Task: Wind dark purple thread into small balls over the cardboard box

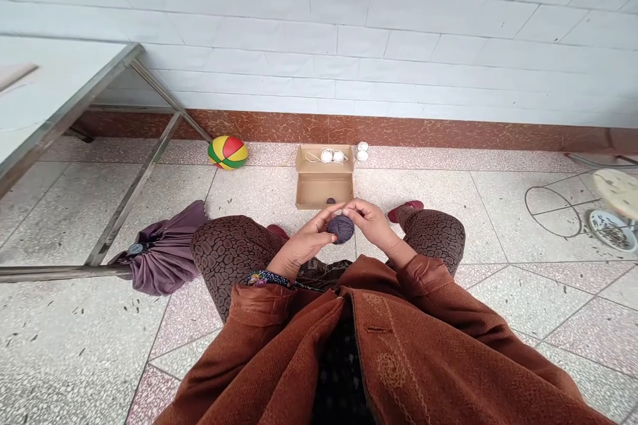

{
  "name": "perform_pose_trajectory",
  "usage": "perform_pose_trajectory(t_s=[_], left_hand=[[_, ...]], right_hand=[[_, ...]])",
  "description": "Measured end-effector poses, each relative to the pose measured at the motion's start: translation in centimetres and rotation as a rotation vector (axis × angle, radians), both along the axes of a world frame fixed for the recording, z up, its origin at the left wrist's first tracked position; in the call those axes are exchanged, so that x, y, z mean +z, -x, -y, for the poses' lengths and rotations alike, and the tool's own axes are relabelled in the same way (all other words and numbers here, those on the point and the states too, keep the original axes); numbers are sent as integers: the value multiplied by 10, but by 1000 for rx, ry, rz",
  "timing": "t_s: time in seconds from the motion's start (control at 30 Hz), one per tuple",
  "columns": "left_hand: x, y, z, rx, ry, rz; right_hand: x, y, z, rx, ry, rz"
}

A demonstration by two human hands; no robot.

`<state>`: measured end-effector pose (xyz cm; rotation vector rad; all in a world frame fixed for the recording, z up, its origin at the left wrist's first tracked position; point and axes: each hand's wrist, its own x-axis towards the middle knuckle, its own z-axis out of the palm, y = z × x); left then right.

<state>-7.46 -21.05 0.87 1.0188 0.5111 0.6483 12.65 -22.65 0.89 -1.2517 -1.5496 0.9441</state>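
Observation:
A dark purple ball of yarn (pixel 341 229) is held up between my knees, over the near side of an open cardboard box. My left hand (pixel 310 237) grips it from the left, thumb in front and fingers behind. At its upper right edge, the thumb and fingers of my right hand (pixel 373 223) pinch together on the yarn; the strand itself is too fine to make out. Inside the cardboard box (pixel 308 188) lies a small dark ball (pixel 331 200). On its opened lid rest two white yarn balls (pixel 332 156) with loose strands.
Two more white balls (pixel 362 151) sit right of the box by the wall. A colourful ball (pixel 228 153) and a folded purple umbrella (pixel 169 249) lie left, near a metal-framed table (pixel 112 73). At right are a stool (pixel 618 189) and a dish (pixel 612 230).

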Motion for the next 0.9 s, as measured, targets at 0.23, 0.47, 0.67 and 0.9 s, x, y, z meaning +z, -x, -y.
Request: perform_pose_trajectory(t_s=[0.23,0.47,0.67,0.9], left_hand=[[8,1,8,-10,56,87],[15,9,9,-39,149,58],[4,5,0,25,208,85],[1,5,-9,148,218,49]], right_hand=[[-11,4,2,45,138,22],[-30,-114,32,-530,69,587],[-55,-241,139,-994,376,733],[-64,-263,296,-1030,983,990]])
